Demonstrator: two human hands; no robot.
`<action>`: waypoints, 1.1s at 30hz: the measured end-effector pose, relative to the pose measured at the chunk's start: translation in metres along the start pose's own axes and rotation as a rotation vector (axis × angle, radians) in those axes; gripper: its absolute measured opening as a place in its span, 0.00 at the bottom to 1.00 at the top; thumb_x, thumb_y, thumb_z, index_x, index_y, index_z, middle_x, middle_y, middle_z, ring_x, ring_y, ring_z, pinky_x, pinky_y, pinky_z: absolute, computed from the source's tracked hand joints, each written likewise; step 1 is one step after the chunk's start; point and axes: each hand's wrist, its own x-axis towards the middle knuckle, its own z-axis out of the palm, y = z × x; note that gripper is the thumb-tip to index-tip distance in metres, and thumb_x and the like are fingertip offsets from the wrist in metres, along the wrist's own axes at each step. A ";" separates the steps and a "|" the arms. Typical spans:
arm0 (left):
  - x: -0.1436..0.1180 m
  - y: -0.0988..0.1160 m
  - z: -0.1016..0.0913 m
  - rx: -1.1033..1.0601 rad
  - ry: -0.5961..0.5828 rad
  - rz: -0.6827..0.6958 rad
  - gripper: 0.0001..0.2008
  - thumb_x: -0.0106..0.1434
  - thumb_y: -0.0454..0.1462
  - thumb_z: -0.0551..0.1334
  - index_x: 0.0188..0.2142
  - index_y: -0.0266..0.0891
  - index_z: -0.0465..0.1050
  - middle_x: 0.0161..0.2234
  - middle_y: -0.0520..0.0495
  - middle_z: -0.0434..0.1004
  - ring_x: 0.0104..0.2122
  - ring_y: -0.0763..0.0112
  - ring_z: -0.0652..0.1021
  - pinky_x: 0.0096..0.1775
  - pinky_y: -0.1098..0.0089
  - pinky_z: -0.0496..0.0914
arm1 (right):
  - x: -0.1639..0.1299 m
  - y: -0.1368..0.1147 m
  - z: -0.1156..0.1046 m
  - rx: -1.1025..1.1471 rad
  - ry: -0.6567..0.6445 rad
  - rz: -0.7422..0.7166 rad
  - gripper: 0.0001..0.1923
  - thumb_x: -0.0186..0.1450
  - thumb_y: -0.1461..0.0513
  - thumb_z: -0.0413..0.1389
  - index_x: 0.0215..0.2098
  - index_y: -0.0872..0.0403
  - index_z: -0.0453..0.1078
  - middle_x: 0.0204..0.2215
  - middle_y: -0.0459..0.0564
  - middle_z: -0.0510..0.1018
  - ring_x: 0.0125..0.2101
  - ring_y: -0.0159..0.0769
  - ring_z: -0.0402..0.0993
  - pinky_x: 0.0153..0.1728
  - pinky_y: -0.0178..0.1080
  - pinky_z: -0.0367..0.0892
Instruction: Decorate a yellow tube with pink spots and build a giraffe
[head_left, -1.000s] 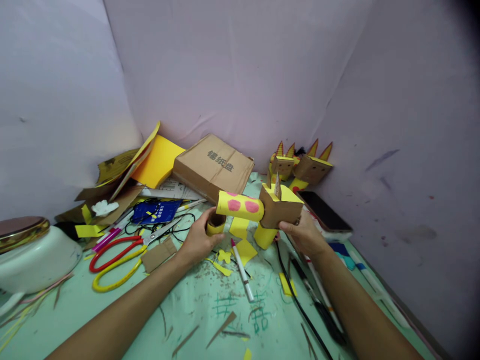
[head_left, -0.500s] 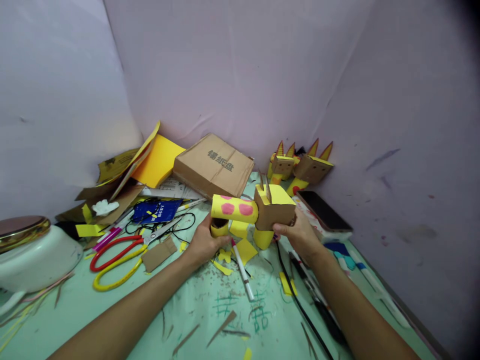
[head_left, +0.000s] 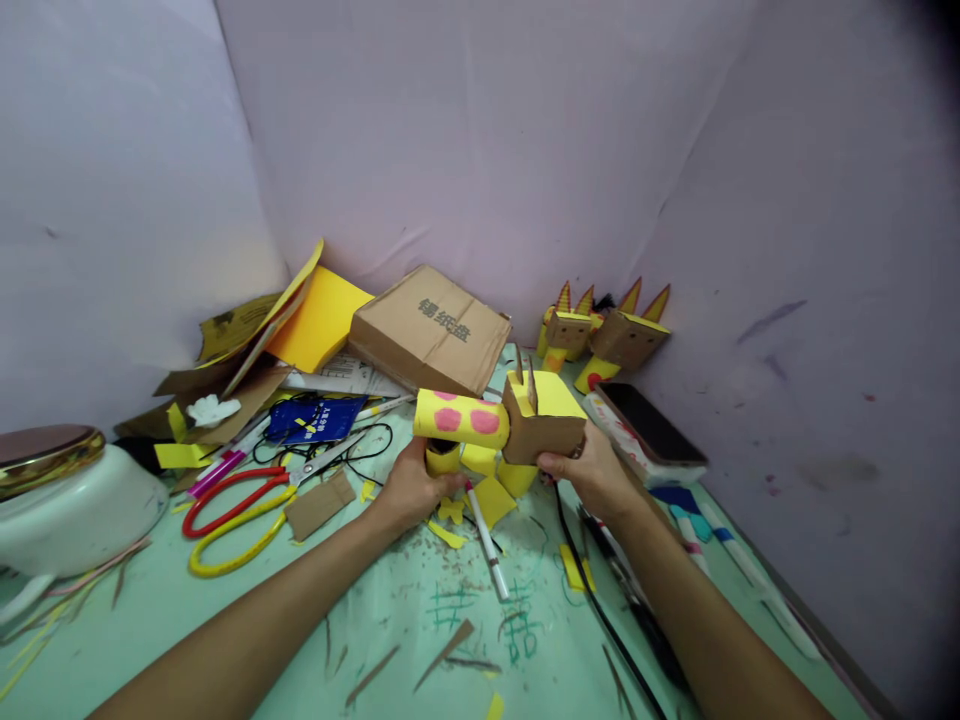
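Thing: cardboard animal [head_left: 499,425], yellow body with pink spots, standing on the green table [head_left: 225,610].
Left hand [head_left: 409,490]: fingers wrapped round its back leg, low down.
Right hand [head_left: 589,470]: clamped on the brown head block from the side.
Nearby: white pen [head_left: 487,540] lying just below it, red scissors [head_left: 247,500] off to the left.

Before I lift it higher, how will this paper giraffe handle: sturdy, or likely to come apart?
Probably light: the giraffe looks like hollow paper tubes and thin cardboard. Likely fragile, since the left hand grips a leg tube while the right hand holds the boxy head, so the joints may flex. It may tip on its small tube legs.
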 end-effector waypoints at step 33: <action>0.000 0.034 -0.026 -0.132 0.184 0.550 0.42 0.54 0.44 0.67 0.62 0.42 0.47 0.60 0.37 0.56 0.61 0.55 0.61 0.62 0.56 0.54 | -0.002 -0.005 -0.003 0.173 0.111 -0.118 0.31 0.47 0.54 0.69 0.48 0.48 0.68 0.46 0.50 0.77 0.48 0.47 0.72 0.49 0.47 0.67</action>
